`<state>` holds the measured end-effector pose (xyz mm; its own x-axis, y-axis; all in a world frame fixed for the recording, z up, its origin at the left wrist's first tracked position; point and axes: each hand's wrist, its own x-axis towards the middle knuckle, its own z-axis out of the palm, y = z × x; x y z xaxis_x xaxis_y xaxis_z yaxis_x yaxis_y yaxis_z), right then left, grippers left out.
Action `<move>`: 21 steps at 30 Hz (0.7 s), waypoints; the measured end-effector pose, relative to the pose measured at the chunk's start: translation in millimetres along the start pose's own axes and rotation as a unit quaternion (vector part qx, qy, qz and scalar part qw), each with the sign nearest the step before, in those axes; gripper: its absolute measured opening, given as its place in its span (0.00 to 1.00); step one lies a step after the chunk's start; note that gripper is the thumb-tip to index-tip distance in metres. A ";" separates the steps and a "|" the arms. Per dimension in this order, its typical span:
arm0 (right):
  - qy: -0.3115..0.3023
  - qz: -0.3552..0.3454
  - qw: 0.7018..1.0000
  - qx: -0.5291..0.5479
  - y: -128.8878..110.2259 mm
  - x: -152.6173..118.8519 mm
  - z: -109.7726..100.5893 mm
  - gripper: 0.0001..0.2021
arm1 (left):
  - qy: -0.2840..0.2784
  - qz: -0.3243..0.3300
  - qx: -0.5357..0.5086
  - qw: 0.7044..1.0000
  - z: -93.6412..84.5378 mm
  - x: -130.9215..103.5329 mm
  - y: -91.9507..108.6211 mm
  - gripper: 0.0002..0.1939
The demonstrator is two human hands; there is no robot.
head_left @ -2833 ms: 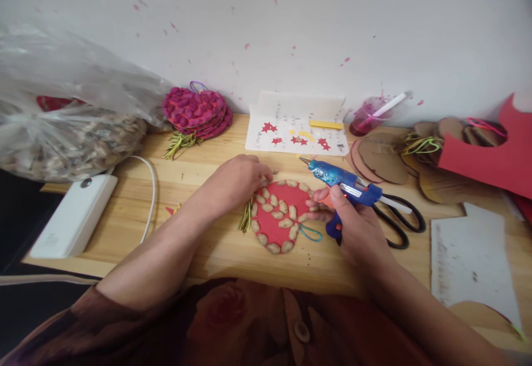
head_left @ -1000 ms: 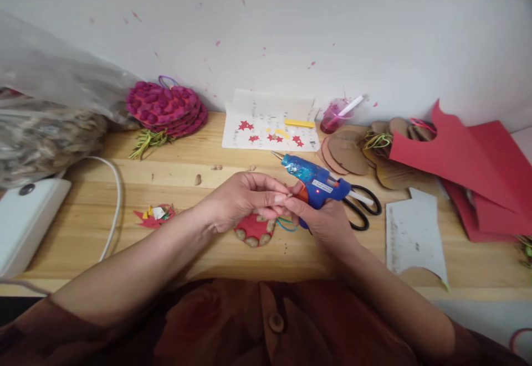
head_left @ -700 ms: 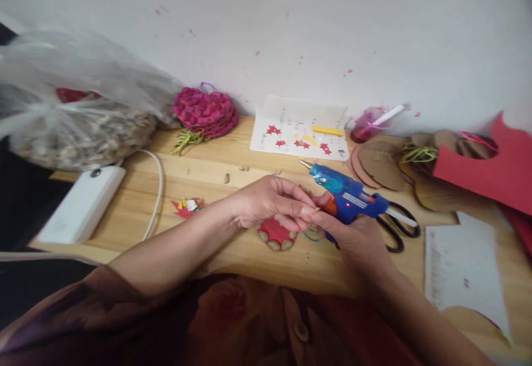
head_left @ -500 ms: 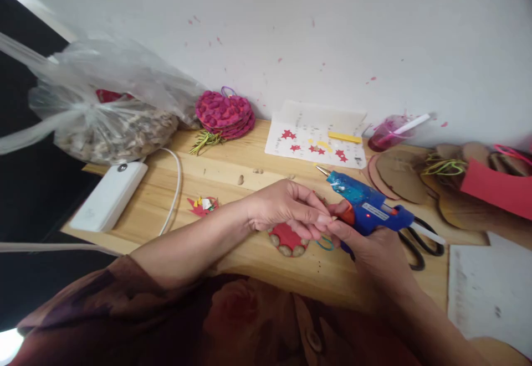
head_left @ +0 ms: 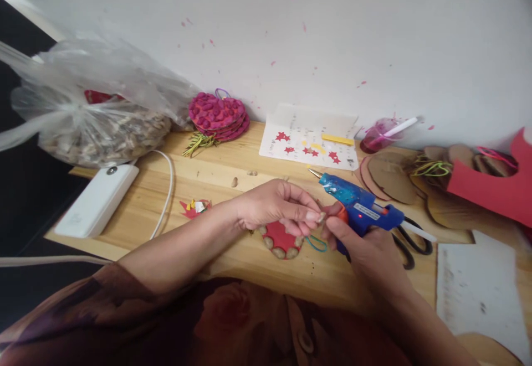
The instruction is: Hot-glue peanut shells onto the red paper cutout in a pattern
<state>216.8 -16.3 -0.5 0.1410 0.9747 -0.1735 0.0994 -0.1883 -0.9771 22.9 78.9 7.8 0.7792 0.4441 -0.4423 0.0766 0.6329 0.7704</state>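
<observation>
My left hand (head_left: 291,208) pinches a small tan nutshell (head_left: 321,217) between thumb and fingertips. My right hand (head_left: 369,244) is closed around the handle of a blue glue gun (head_left: 353,202), near its orange trigger, with its fingertips close to the nutshell. The gun's metal tip points up and left, and a white glue stick (head_left: 418,229) sticks out of its back. Beneath my left hand lies a red disc (head_left: 281,237) with nutshells along its edge, partly hidden by the hand. A teal loop of cord (head_left: 316,243) lies beside the disc.
At the left are a plastic bag of nutshells (head_left: 112,133) and a white power bank (head_left: 97,200). Magenta shell-covered discs (head_left: 218,114), a paper sheet with red stars (head_left: 274,153) and a cup (head_left: 376,136) stand along the wall. Black-handled scissors (head_left: 409,255) and cardboard discs (head_left: 393,178) lie right.
The view has shifted slightly, moving the scene left. The nutshell in my left fingertips shows more clearly, and my right fingertips have moved slightly apart from it.
</observation>
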 end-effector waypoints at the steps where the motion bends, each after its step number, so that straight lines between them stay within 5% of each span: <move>1: -0.003 -0.007 1.000 0.019 1.8 -0.2 -0.8 0.13 | 0.004 0.008 -0.005 1.000 -2.2 -0.1 1.3 0.15; 8: 0.005 -0.047 0.991 0.124 2.4 -8.4 -0.9 0.16 | 0.085 0.105 -0.065 0.989 -19.1 -4.6 15.7 0.17; 21: -0.063 -0.088 0.994 -0.001 8.5 -17.3 -9.1 0.20 | 0.102 0.121 -0.038 0.987 -21.4 -5.7 16.3 0.16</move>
<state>224.2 -35.9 -4.7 -0.0038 0.9999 -0.0139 0.1126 -0.0134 -0.9935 6.4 100.3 13.1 0.6274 0.7010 -0.3391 -0.1485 0.5351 0.8316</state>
